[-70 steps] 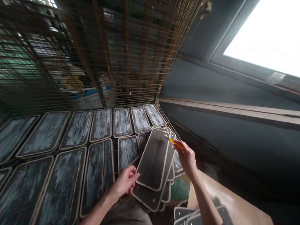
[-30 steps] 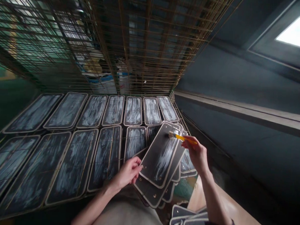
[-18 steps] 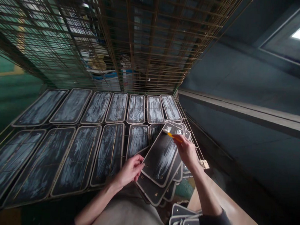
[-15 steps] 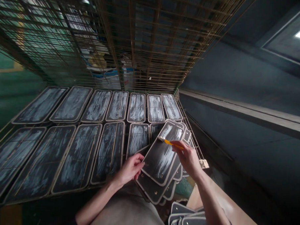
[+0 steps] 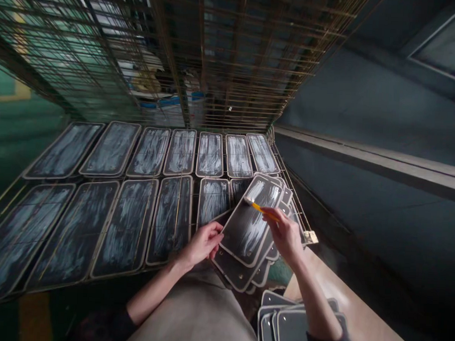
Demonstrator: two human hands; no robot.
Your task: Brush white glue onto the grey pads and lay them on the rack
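Note:
A dark rectangular panel (image 5: 235, 230) with a pale rim and rounded corners lies tilted on top of a fanned stack of similar panels (image 5: 233, 272). White streaks cover its right and upper part, while its left side is mostly bare. My left hand (image 5: 205, 244) pinches the panel's left edge near the lower corner. In my right hand (image 5: 285, 233) is a paintbrush (image 5: 259, 207) with a yellow handle. Its pale bristles touch the panel near the upper left edge.
Two rows of white-streaked panels (image 5: 113, 148) lie on a wire rack (image 5: 280, 168). Raised wire shelves (image 5: 232, 50) stand behind them. More dark panels (image 5: 292, 326) are stacked at the bottom right on a light wooden board (image 5: 352, 301). A dark wall (image 5: 366, 106) with a ledge runs along the right.
My view has shifted slightly, so the rack and panels sit a little higher in the picture. The brush stays near the panel's upper left edge, and both hands keep their holds.

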